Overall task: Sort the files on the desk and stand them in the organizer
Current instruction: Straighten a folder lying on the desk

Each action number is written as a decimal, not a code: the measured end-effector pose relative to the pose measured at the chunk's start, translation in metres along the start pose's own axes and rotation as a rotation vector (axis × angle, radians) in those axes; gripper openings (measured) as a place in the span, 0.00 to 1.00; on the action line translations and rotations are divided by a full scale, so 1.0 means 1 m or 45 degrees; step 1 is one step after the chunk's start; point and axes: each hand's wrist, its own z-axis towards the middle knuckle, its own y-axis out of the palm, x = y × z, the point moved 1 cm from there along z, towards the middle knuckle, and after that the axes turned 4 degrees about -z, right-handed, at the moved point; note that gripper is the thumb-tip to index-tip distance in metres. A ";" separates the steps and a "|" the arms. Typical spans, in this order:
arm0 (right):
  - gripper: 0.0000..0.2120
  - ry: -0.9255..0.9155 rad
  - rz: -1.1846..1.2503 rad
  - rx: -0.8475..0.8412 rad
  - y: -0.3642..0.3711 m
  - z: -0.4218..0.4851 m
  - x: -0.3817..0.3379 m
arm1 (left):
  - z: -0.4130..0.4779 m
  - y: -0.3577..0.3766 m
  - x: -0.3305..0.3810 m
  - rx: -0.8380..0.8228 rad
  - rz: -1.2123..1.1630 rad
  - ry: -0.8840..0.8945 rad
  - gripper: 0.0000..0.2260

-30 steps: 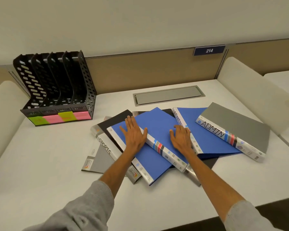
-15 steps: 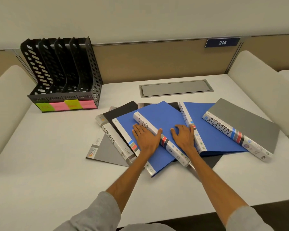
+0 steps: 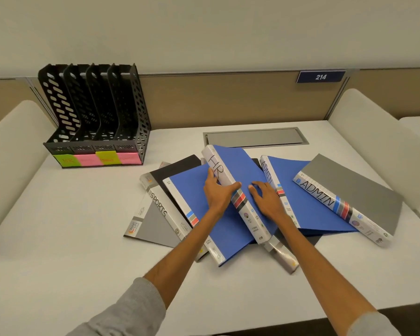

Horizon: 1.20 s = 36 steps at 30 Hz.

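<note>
Several files lie fanned out on the white desk (image 3: 58, 238). A blue file with "HR" on its white spine (image 3: 238, 163) lies on top in the middle. My left hand (image 3: 218, 192) grips that spine, thumb over it, and the spine's far end is tilted up. My right hand (image 3: 266, 200) rests flat on the HR file's blue cover. Under it lie another blue file (image 3: 187, 187), a black "SPORTS" file (image 3: 160, 204) and a grey file (image 3: 150, 224). To the right lie a blue "ADMIN" file (image 3: 308, 197) and a grey "ADMIN" file (image 3: 354, 190). The black organizer (image 3: 92, 112) stands at the back left.
The organizer has several slots with green and pink sticky labels (image 3: 97, 159) along its front. A grey cable hatch (image 3: 255, 137) is set in the desk behind the files. White padded dividers (image 3: 374, 137) flank the desk, and a partition with the sign 214 (image 3: 320, 76) closes the back.
My left hand moved right from the lower blue cover onto the HR spine and curled round it. The spine's far end has lifted. My right hand stayed on the cover.
</note>
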 end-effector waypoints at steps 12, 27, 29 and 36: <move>0.33 0.099 0.495 -0.101 -0.012 0.053 -0.046 | 0.042 -0.065 0.121 0.085 -0.214 0.240 0.40; 0.30 0.202 0.813 -0.332 0.075 0.070 -0.160 | 0.057 -0.181 0.155 -0.072 -0.299 0.112 0.15; 0.25 0.157 0.802 -0.416 0.089 0.069 -0.178 | 0.056 -0.196 0.157 -0.110 -0.271 0.133 0.19; 0.24 0.167 0.783 -0.584 0.137 0.063 -0.234 | 0.061 -0.258 0.166 -0.007 -0.220 0.197 0.22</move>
